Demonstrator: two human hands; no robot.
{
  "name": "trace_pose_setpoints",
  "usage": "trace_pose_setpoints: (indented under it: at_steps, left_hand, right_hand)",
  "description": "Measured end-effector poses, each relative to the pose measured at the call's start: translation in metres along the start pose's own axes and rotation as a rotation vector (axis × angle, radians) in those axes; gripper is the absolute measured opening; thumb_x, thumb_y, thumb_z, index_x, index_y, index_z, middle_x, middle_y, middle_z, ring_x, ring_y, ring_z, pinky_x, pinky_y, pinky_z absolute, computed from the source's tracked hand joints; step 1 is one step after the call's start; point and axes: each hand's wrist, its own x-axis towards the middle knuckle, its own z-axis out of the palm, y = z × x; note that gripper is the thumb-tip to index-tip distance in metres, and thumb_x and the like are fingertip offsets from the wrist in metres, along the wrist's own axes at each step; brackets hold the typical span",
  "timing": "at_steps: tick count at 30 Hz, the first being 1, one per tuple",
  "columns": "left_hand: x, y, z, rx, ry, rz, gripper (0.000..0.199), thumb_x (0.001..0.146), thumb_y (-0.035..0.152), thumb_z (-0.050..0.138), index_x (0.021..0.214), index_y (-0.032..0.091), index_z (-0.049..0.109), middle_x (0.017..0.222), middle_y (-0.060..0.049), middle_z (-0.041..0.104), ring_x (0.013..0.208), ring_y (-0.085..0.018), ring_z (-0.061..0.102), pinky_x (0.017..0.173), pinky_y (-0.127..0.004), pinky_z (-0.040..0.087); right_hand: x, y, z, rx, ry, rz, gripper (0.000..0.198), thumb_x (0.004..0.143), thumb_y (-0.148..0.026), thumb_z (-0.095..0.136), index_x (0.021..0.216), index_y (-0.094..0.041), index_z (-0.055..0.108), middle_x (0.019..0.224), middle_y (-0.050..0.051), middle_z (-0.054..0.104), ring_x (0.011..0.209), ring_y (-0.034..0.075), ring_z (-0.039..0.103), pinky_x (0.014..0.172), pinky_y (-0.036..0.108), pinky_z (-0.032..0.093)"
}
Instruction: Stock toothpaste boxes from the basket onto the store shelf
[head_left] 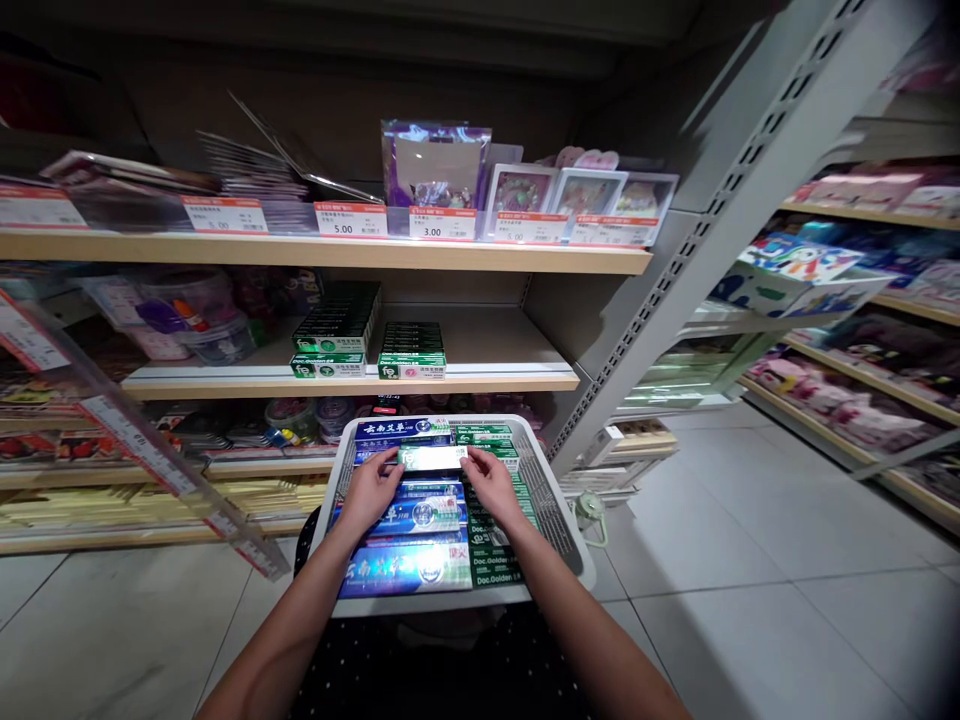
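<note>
Between both hands, above a white plastic basket (577, 545), is a green and white toothpaste box (431, 458). My left hand (371, 488) grips its left end; my right hand (491, 482) has fingers closed on the right end. Below it in the basket lie blue toothpaste boxes (409, 568) on the left and dark green toothpaste boxes (495, 560) on the right. Ahead, on the middle shelf (487, 375), two stacks of similar green boxes stand: a larger left stack (330, 340) and a smaller right stack (411, 350).
The upper shelf (300, 248) carries price tags, packets and small framed boxes (525, 195). Clear tubs (191, 310) sit at the left of the middle level. A slanted price rail (139, 440) juts out at left. A grey metal upright (660, 310) stands to the right, beside the tiled aisle floor (757, 530).
</note>
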Motion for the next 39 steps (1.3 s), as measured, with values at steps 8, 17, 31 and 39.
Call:
trace_pose_setpoints:
  at_steps: [8, 17, 31, 39]
  left_hand:
    - [0.002, 0.008, -0.004, -0.007, 0.001, -0.013, 0.045, 0.08, 0.045, 0.061, 0.115, 0.017, 0.062, 0.094, -0.01, 0.072, 0.078, -0.022, 0.07, 0.069, -0.035, 0.057]
    - [0.034, 0.051, -0.022, -0.017, 0.156, 0.193, 0.037, 0.083, 0.039, 0.061, 0.115, 0.02, 0.061, 0.11, -0.01, 0.068, 0.094, -0.022, 0.068, 0.077, -0.035, 0.058]
    - [0.091, 0.073, -0.031, 0.236, 0.367, 0.407, 0.028, 0.089, 0.029, 0.055, 0.114, 0.018, 0.061, 0.107, -0.009, 0.067, 0.093, -0.023, 0.066, 0.088, -0.039, 0.052]
    - [0.1, 0.071, -0.028, 0.236, 0.389, 0.468, 0.026, 0.091, 0.027, 0.052, 0.113, 0.018, 0.06, 0.119, -0.012, 0.062, 0.107, -0.025, 0.062, 0.093, -0.04, 0.051]
  right_hand:
    - [-0.005, -0.023, 0.004, -0.137, 0.02, -0.124, 0.042, 0.082, -0.042, 0.059, 0.115, -0.017, 0.067, 0.098, 0.01, 0.062, 0.068, 0.02, 0.061, 0.066, 0.036, 0.056]
    - [0.033, -0.072, 0.006, -0.204, 0.039, -0.351, 0.041, 0.084, -0.037, 0.06, 0.122, -0.02, 0.061, 0.101, 0.009, 0.062, 0.083, 0.022, 0.062, 0.076, 0.038, 0.055]
    - [0.088, -0.09, 0.042, -0.225, 0.16, -0.506, 0.026, 0.082, -0.022, 0.058, 0.108, -0.018, 0.056, 0.103, 0.009, 0.059, 0.091, 0.022, 0.059, 0.084, 0.038, 0.051]
    - [0.099, -0.089, 0.046, -0.247, 0.145, -0.511, 0.026, 0.084, -0.021, 0.057, 0.11, -0.018, 0.054, 0.106, 0.01, 0.056, 0.096, 0.023, 0.058, 0.083, 0.037, 0.052]
